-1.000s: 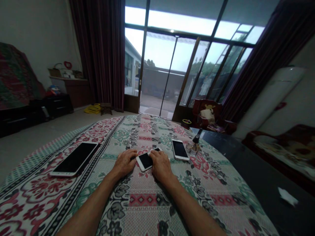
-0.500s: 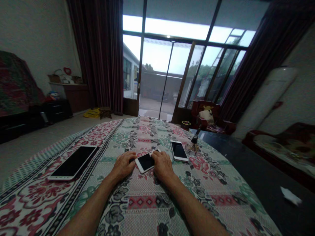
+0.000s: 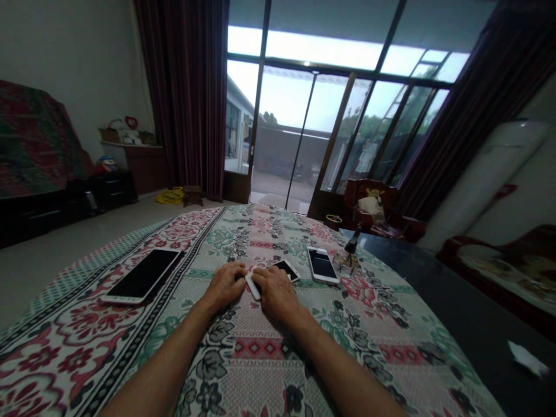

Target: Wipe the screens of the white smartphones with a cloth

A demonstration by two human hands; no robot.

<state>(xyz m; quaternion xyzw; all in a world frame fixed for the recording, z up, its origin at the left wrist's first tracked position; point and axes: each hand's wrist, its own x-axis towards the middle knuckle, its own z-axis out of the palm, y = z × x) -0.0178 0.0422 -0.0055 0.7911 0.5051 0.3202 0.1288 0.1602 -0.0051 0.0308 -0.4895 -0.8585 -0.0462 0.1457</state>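
A white phone (image 3: 253, 287) lies on the patterned tablecloth (image 3: 269, 385) between both hands, with only its pale left part showing. My right hand (image 3: 275, 292) covers the rest of it, fingers bent over it and closed on it. At the phone's left end is my left hand (image 3: 226, 285), fingertips beside its edge, thumb and forefinger apart. A second white phone with a dark screen (image 3: 286, 269) lies just beyond my right hand, partly hidden by it. Another white phone (image 3: 322, 266) lies further right, and a large white-framed device (image 3: 143, 277) lies at left.
A small glass item (image 3: 346, 262) and a black-handled object (image 3: 353, 241) stand right of the phones. A dark table (image 3: 460, 301) with a crumpled white paper (image 3: 527, 359) adjoins at right. Beyond are a wooden chair (image 3: 369, 200) and glass doors.
The phone between the hands shows less of its screen, and my right hand now lies further left over it. A second phone shows beyond that hand. The view has shifted slightly.
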